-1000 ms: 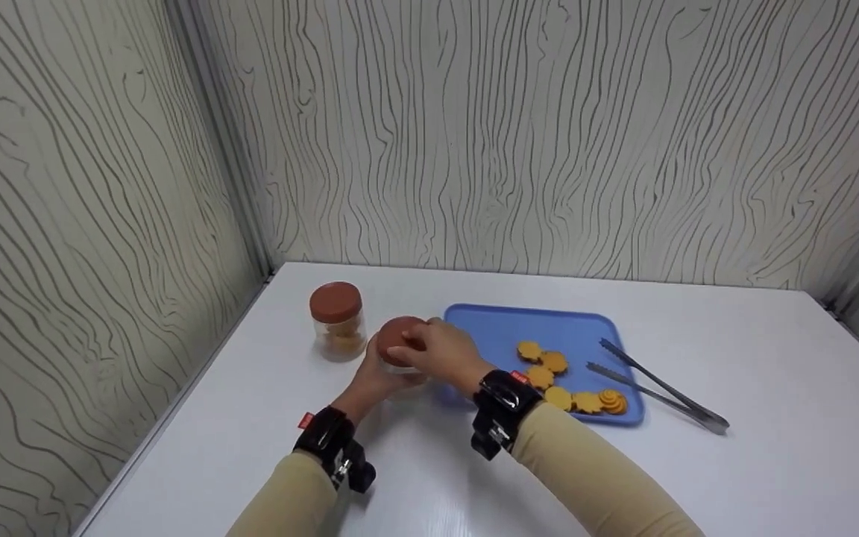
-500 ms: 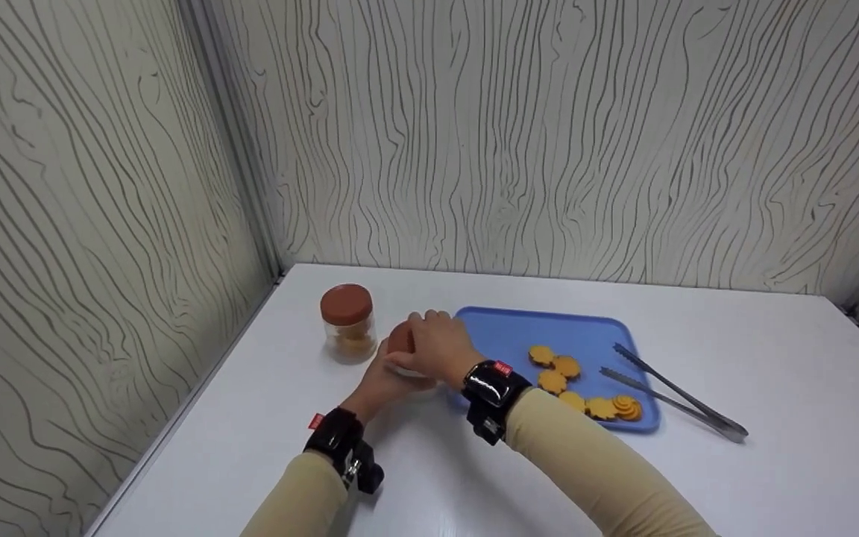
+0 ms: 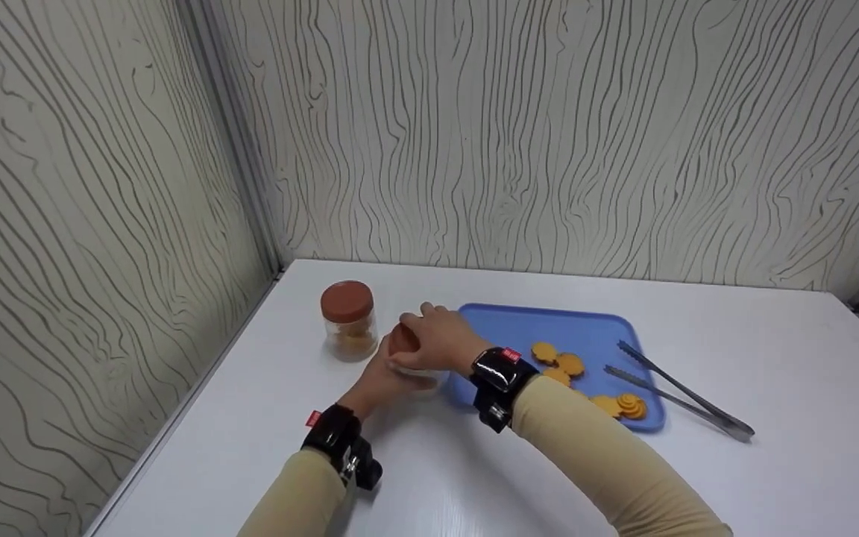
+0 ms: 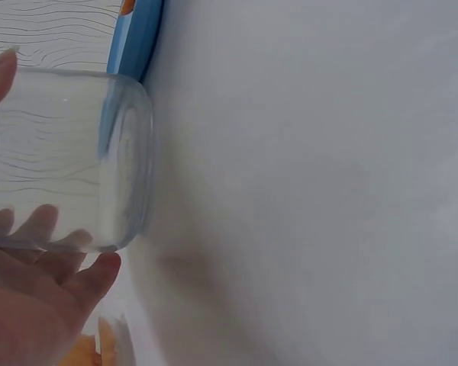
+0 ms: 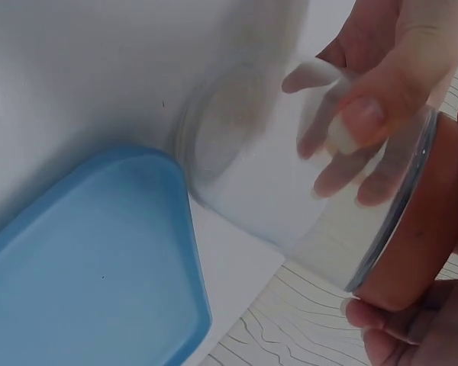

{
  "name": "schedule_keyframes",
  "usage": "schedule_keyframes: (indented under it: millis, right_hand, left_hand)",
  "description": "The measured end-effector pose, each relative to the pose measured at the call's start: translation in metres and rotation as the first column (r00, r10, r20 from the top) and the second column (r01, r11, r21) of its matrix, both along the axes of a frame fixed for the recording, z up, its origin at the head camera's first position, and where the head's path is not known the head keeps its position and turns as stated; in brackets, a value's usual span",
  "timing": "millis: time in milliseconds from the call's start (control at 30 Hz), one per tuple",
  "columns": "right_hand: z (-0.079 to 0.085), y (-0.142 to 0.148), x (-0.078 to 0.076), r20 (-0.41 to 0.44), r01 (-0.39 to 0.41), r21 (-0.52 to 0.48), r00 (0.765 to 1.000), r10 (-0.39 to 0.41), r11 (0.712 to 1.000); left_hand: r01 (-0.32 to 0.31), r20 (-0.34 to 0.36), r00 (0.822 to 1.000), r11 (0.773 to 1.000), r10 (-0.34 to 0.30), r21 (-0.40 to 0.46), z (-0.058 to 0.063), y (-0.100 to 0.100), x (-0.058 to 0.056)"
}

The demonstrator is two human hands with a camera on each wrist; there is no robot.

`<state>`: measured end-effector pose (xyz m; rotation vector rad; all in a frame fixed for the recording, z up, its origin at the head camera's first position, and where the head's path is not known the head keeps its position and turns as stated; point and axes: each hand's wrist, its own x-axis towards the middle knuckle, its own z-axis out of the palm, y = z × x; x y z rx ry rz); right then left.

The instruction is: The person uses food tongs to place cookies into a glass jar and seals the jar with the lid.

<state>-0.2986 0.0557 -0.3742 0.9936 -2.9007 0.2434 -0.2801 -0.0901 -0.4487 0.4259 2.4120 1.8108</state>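
Observation:
In the head view, both hands meet at a clear jar beside the tray's left edge. My left hand (image 3: pixel 387 380) grips the jar's see-through body (image 4: pixel 61 152), fingers on one side and thumb on the other. The jar (image 5: pixel 244 175) shows nothing inside. My right hand (image 3: pixel 444 339) holds the reddish-brown screw lid (image 5: pixel 416 229), fingers curled round its rim. That lid sits on the jar's mouth. A second clear jar (image 3: pixel 351 335) with the same kind of lid stands upright to the left, yellow-orange pieces inside it.
A blue tray (image 3: pixel 526 324) lies to the right, bearing several yellow-orange flower-shaped pieces (image 3: pixel 570 364). Metal tongs (image 3: pixel 698 404) lie spread, tips over the tray's right edge and handle end on the white table (image 3: pixel 787 358). Patterned walls rise behind and at left.
My right hand has turned over the lid, its fingers shifting from the top to the far rim and covering more of it. My left hand keeps its hold on the jar.

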Motion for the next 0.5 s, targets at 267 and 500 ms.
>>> schedule_keyframes:
  millis: [267, 500]
  right_hand:
    - [0.019, 0.003, -0.005, 0.17, -0.123, 0.113, 0.98, 0.103, 0.986]
    - [0.025, -0.003, -0.007, 0.283, -0.125, 0.112, 0.955, 0.089, 0.986]
  left_hand:
    - [0.044, 0.021, 0.999, 0.998, -0.045, 0.044, 0.002, 0.001, 0.001]
    - [0.084, -0.025, 0.996, 0.996, -0.083, 0.035, 0.0, -0.002, -0.001]
